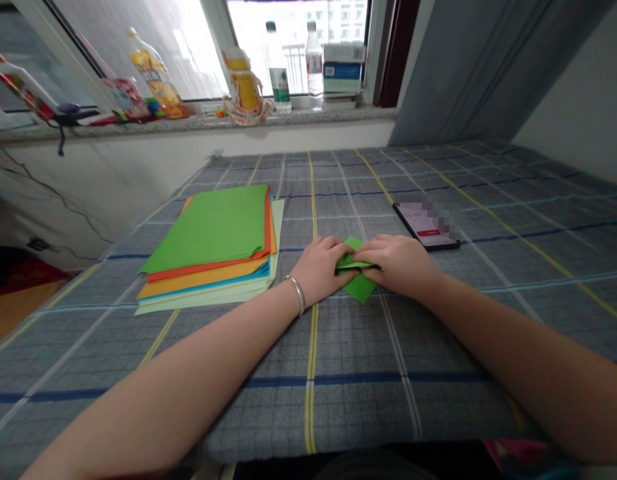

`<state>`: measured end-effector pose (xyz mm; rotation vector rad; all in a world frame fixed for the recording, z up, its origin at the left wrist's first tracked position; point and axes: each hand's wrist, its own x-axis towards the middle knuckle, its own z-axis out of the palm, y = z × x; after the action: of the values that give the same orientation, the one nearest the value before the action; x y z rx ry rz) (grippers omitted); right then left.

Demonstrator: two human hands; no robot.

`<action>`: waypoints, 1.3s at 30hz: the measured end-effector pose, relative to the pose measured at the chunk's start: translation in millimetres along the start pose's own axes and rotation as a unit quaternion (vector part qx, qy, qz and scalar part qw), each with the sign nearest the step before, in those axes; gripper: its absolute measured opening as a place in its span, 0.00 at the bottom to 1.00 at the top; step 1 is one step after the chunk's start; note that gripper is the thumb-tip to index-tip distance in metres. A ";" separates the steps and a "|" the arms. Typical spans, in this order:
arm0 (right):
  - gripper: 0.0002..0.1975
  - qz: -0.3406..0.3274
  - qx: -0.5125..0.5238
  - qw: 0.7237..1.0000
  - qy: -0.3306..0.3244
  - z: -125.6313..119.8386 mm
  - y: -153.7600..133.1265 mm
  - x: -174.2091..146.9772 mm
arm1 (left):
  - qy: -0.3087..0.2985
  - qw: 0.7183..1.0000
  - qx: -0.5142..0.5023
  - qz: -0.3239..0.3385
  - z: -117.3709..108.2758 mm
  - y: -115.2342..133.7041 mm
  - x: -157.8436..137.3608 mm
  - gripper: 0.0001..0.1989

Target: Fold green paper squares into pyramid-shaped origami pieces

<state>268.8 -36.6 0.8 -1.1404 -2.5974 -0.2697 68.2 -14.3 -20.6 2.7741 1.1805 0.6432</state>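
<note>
A small folded piece of green paper (361,288) lies on the plaid tablecloth (268,413), with one pointed corner toward me and another away from me. My left hand (322,265), with a silver bangle at its wrist, grips the paper's left side between thumb and fingers. From the right, my right hand (399,263) pinches the opposite side. A raised fold runs across the middle between the two hands. My fingers cover both side parts of the paper, so the full folded shape is hidden.
Left of my hands lies a stack of coloured paper (213,223), green on top. A smartphone (424,225) with its screen lit rests at the right. Bottles, including a clear one (314,70), and boxes (342,70) stand on the windowsill (308,119).
</note>
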 end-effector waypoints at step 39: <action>0.11 -0.005 0.048 0.996 -0.072 -3.7 -1.9 -4.3 | -0.090 0.979 0.120 0.135 -16.4 -16.5 -1.9 0.19</action>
<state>270.9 -41.8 2.7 -1.1525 -2.7078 -0.0649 49.4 -5.7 -9.9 3.1479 0.9103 0.2677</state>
